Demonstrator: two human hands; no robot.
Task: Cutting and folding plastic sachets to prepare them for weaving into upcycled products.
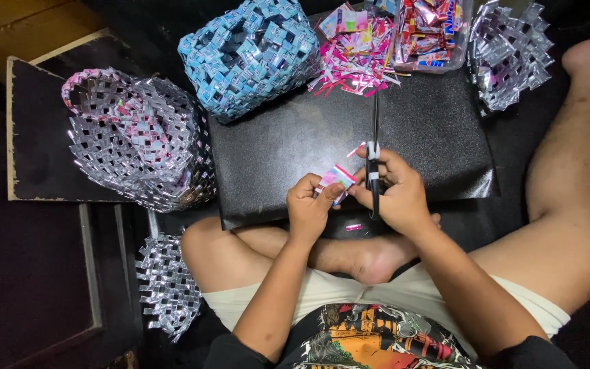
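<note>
My left hand [310,205] pinches a small colourful foil wrapper piece [336,179] over the near edge of a black board [295,137]. My right hand [394,191] grips black scissors [374,123], blades pointing away from me, next to the wrapper. A narrow cut strip [357,148] sticks up beside the blades. Another small pink scrap [354,226] lies on the board's near edge below my hands.
A blue woven wrapper basket [250,55] and a silver woven bag with a pink handle [138,137] stand at the left. A pile of pink strips [353,58], a clear tub of wrappers [431,31] and silver woven pieces [510,55], [169,283] lie around. My crossed legs sit beneath.
</note>
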